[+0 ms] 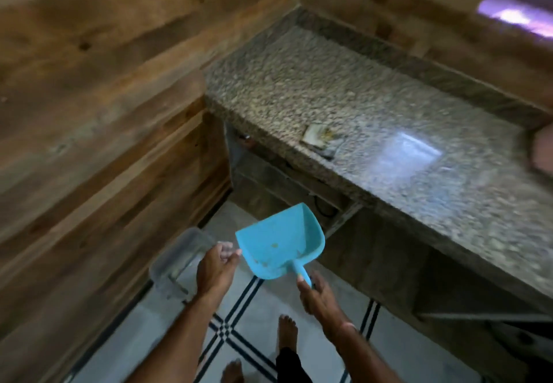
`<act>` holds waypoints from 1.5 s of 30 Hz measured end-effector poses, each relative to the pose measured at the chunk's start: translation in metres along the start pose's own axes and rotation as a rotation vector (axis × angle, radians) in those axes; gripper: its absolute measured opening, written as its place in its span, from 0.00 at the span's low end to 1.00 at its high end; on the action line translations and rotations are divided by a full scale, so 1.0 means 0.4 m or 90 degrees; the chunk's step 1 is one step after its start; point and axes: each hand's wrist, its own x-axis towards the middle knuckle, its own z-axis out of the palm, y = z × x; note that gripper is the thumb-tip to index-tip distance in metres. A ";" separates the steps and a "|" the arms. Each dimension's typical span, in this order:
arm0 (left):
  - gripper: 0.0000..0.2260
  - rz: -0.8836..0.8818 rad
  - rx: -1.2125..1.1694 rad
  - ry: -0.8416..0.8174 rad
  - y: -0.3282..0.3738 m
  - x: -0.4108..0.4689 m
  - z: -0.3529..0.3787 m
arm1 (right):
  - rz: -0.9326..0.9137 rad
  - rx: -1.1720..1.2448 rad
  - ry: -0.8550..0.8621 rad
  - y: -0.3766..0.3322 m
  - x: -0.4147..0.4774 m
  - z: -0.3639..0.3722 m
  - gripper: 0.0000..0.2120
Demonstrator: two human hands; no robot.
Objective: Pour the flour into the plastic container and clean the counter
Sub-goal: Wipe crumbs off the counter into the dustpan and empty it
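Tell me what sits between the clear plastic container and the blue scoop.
In the head view, the left hand lies between the clear plastic container and the blue scoop, its fingers close to the scoop's left edge.

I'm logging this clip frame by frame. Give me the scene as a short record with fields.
right hand: grips the scoop's handle
scoop: blue, a few specks inside
left hand: at the container's edge; grip unclear
container: clear plastic, left of the scoop
counter: granite, with one small blurred item near its front edge
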 end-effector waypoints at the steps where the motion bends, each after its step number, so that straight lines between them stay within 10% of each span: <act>1: 0.11 0.025 0.023 -0.022 0.025 -0.005 0.008 | 0.013 0.029 0.018 0.007 -0.019 -0.016 0.16; 11: 0.16 0.178 0.009 -0.124 0.376 0.017 0.246 | 0.138 0.203 0.171 0.066 -0.114 -0.255 0.04; 22: 0.15 0.213 0.052 -0.011 0.587 0.233 0.400 | 0.186 0.263 0.163 0.102 0.017 -0.356 0.11; 31: 0.37 0.146 0.341 0.088 0.735 0.489 0.453 | 0.243 0.294 0.237 0.057 0.101 -0.311 0.04; 40: 0.12 0.148 -0.041 -0.191 0.813 0.498 0.505 | 0.251 0.345 0.340 -0.001 0.087 -0.253 0.03; 45: 0.09 0.491 0.107 -0.144 0.897 0.400 0.595 | 0.262 0.383 0.367 0.029 0.043 -0.250 0.05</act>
